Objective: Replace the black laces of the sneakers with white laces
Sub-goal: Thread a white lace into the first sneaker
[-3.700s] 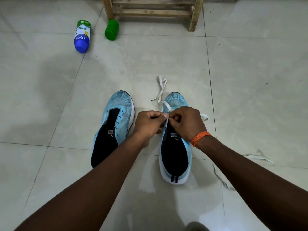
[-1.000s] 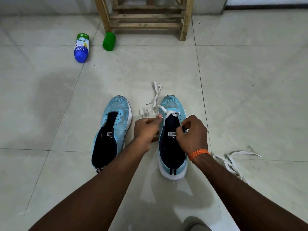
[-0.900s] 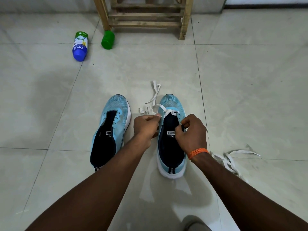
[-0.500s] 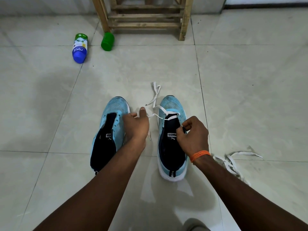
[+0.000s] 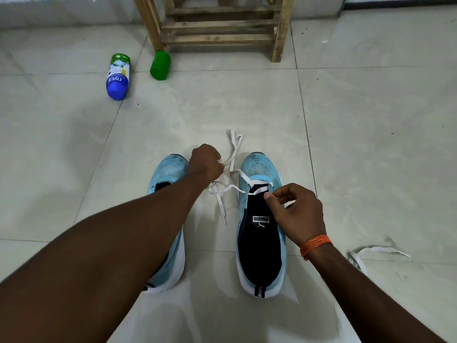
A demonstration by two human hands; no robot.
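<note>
two light blue sneakers are sitting side by side on the tiled floor (image 5: 371,120), toes pointing away from the person. the left hand (image 5: 206,164) is hovering between the two toes, its fingers clenching into a fist around the white lace (image 5: 231,186), which is running from that fist across to the front eyelets of the right sneaker (image 5: 259,243). a loose end of the lace is trailing on the floor between the shoes, and another loop is lying just past the toes. the right hand (image 5: 296,214) is resting over the right sneaker's opening, thumb and forefinger pinching the lace at the top of the dark tongue. the left sneaker (image 5: 169,169) is lying partly under the left forearm, showing no lace. a second white lace (image 5: 378,250) is lying on the floor to the right, near the right wrist. a blue bottle (image 5: 117,78) and a green container (image 5: 160,65) are lying beside a wooden stool (image 5: 217,28) farther off
</note>
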